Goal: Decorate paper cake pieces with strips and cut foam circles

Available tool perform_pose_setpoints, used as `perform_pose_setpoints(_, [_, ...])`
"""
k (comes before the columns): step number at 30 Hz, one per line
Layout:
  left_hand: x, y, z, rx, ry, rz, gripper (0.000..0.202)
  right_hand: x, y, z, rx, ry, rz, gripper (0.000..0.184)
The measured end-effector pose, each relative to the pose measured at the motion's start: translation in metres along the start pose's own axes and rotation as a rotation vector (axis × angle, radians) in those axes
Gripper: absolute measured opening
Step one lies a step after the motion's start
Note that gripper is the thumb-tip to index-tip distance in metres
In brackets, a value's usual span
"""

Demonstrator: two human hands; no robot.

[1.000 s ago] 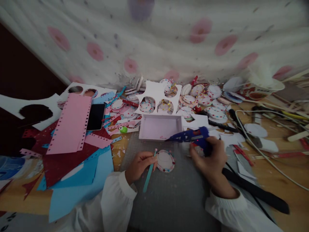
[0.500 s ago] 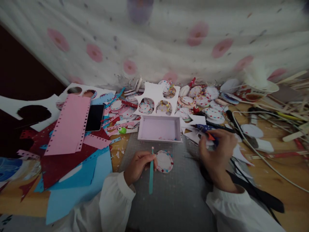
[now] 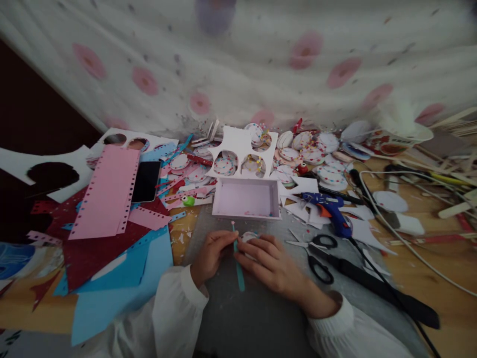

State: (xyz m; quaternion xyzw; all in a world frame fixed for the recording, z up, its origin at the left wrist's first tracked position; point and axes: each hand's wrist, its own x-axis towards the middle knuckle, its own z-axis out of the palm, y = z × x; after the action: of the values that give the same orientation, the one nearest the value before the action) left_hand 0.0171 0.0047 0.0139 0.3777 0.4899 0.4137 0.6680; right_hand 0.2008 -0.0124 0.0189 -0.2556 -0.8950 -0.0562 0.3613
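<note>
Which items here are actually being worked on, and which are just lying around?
In use: teal strip pinched by the left hand; decorated paper disc under the right hand.
Lying about: glue gun, scissors, phone, pink box, pink punched sheet.

Left hand (image 3: 212,251), right hand (image 3: 269,263) together at teal stick (image 3: 239,273) and paper disc (image 3: 249,235)

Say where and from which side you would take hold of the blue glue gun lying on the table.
Grip the glue gun by its handle, which slants toward the near right, and come in from that side. The nozzle points left, toward the box, so this probably keeps you clear of the tip. The scissors lie just in front; reach over them.
</note>
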Motion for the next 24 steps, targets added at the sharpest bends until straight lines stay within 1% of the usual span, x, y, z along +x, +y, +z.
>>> perform_pose_setpoints(2, [0.000,-0.002,-0.001,0.029,-0.040,0.018,0.034,0.000,-0.002,0.001,-0.020,0.015,-0.001,0.031])
perform_pose_setpoints(5, [0.000,-0.005,-0.004,0.093,-0.137,0.041,0.039,0.001,-0.005,-0.001,-0.056,0.043,-0.021,0.029])
perform_pose_setpoints(7, [0.000,-0.008,-0.006,0.143,-0.170,0.053,0.041,0.001,-0.006,-0.003,-0.079,0.063,-0.042,0.028])
perform_pose_setpoints(9, [0.000,-0.010,-0.008,0.196,-0.190,0.055,0.045,0.000,-0.006,-0.006,-0.081,0.090,-0.021,0.026])
perform_pose_setpoints(11, [-0.001,-0.010,-0.009,0.243,-0.225,0.059,0.048,-0.002,-0.004,-0.006,-0.066,0.163,0.085,0.023])
perform_pose_setpoints(13, [-0.002,-0.009,-0.009,0.264,-0.240,0.083,0.052,-0.005,0.002,-0.004,-0.039,0.295,0.261,0.018])
perform_pose_setpoints(16, [-0.002,-0.005,-0.007,0.277,-0.148,0.144,0.054,-0.010,0.015,0.001,0.026,0.511,0.562,0.012])
perform_pose_setpoints(18, [-0.002,-0.004,-0.005,0.319,-0.073,0.189,0.047,-0.014,0.024,0.003,0.090,0.610,0.733,0.008])
perform_pose_setpoints(20, [-0.002,-0.005,-0.001,0.401,-0.052,0.235,0.037,-0.016,0.030,0.004,0.166,0.661,0.848,0.005])
perform_pose_setpoints(21, [-0.003,-0.005,0.001,0.454,-0.052,0.250,0.031,-0.017,0.031,0.005,0.203,0.662,0.881,0.005])
perform_pose_setpoints(24, [-0.004,-0.007,0.005,0.630,-0.071,0.257,0.021,-0.018,0.031,0.007,0.303,0.605,0.919,0.005])
